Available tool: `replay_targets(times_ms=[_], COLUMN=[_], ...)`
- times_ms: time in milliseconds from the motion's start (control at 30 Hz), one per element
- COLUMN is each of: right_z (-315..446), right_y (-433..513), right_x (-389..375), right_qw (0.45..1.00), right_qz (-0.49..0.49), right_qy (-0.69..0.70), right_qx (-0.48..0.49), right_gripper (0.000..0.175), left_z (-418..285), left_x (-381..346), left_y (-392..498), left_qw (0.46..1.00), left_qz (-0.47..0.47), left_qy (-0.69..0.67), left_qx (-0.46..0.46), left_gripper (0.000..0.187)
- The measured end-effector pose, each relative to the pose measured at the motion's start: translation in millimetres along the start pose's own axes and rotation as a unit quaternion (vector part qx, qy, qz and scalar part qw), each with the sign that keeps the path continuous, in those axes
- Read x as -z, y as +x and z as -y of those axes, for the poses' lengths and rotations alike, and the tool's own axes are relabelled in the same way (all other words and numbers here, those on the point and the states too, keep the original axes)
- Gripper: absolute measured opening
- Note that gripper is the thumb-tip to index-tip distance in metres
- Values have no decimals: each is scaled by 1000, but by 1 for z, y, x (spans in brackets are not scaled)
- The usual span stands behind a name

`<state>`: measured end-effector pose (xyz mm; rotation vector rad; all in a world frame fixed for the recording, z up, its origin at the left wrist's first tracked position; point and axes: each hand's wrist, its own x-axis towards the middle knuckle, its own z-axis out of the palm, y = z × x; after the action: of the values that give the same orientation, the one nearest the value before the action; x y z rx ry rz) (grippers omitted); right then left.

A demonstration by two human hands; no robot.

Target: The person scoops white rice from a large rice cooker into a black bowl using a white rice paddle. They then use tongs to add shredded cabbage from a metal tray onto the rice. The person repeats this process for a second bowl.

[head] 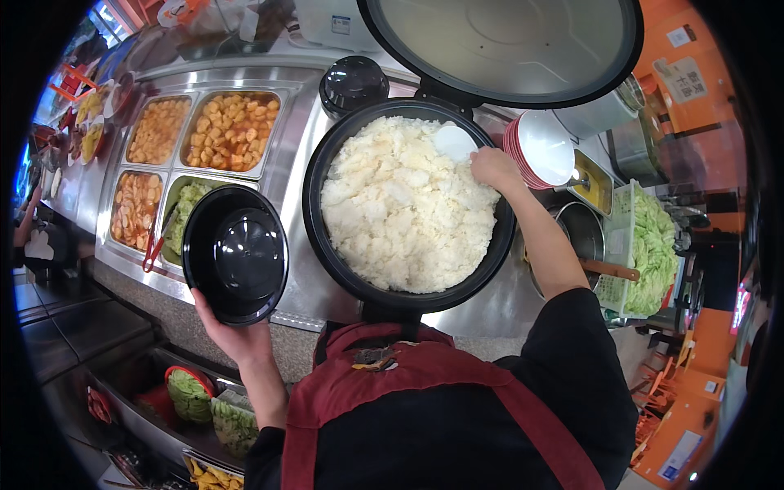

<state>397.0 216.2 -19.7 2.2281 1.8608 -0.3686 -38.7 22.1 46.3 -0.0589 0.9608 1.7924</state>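
Note:
A large round black rice cooker (315,245) stands before me, its lid (502,49) raised, filled with cooked white rice (407,208). My right hand (495,169) grips a white rice paddle (454,143) at the pot's upper right; the paddle's flat end lies against the rice. On the left, my left hand (236,334) holds a black bowl (236,254) from below, tilted so its inside faces up. I see only gloss and reflections in this bowl. It is held over the edge of the steel food trays, left of the cooker.
Steel trays of stewed food (233,131) and chopped greens (190,199) sit left. Stacked black bowls (355,82) stand behind the cooker. Stacked red-and-white bowls (545,149), a pot (579,229) and a lettuce basket (618,245) are right. A sink (131,361) with vegetables is lower left.

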Motion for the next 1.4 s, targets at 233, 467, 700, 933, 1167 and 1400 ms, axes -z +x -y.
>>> replay_targets(times_ms=[233, 467, 700, 933, 1167, 1400], right_z=[-46, 19, -9, -33, -8, 26], right_y=[-39, -15, -77, -112, -40, -54], right_x=[24, 4, 20, 1, -21, 12], right_qw=[990, 954, 958, 979, 984, 980], right_qz=[-59, -114, -96, -56, -129, -146], right_qy=[-118, -197, -200, -142, -79, -50], right_qx=[52, 194, 182, 132, 93, 126], right_gripper=[36, 18, 21, 34, 35, 31], left_z=[-12, 8, 7, 4, 18, 11], left_x=[28, 30, 28, 19, 1, 11], left_y=[-7, -1, -4, 6, 1, -10], left_qw=[998, 998, 999, 998, 997, 998], left_qz=[-25, 56, -10, -15, 60, 11], left_qy=[24, -32, -8, 33, 35, 55], left_qx=[-44, -2, -33, -50, -14, -25], left_gripper=[47, 48, 51, 51, 50, 49])
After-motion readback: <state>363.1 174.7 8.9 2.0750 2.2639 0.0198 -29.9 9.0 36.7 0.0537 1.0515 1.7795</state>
